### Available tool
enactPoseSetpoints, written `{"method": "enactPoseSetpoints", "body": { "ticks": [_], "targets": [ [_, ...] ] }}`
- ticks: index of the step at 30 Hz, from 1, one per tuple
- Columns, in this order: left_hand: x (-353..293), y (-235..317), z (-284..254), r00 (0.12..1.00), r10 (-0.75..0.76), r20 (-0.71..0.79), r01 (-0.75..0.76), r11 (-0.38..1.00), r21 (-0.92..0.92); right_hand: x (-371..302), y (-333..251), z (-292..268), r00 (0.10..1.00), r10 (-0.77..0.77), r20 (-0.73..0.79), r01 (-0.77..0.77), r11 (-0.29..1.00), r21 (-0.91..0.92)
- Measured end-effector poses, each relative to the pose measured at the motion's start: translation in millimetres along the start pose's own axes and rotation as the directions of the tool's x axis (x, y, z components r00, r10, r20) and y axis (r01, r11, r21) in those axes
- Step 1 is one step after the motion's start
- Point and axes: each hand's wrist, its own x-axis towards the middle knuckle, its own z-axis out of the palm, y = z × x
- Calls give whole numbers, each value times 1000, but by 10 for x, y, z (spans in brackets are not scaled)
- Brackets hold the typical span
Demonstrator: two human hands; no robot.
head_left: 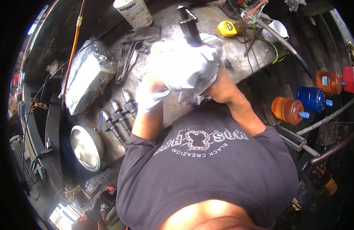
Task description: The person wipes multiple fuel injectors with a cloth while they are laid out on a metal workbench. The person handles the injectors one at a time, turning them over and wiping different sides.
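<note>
I hold a dark metal injector-like part upright over the grimy steel bench, its lower half wrapped in a white cloth. My left hand, in a white glove, grips the cloth from the left. My right hand is bare and mostly hidden under the cloth, closed around the wrapped part. Three similar metal parts lie side by side on the bench just left of my left forearm.
A white can, a grey rag, a foil-wrapped block and a yellow tape measure lie on the bench. A round metal bowl sits lower left. Orange and blue canisters lie right, near hoses and a white cup.
</note>
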Motion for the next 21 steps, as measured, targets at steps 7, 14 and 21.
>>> {"method": "enactPoseSetpoints", "body": {
  "ticks": [7,14,21],
  "targets": [
    [78,282,446,999,21,-24,-18,994,104,-18,45,-6,955,135,-263,-216,926,-309],
    [75,365,729,965,57,-257,-37,996,80,-114,173,44,982,-7,-188,-121,740,-661],
    [118,497,676,950,240,-200,-173,937,304,-110,84,8,980,-134,-150,33,844,-535]
  ]
}}
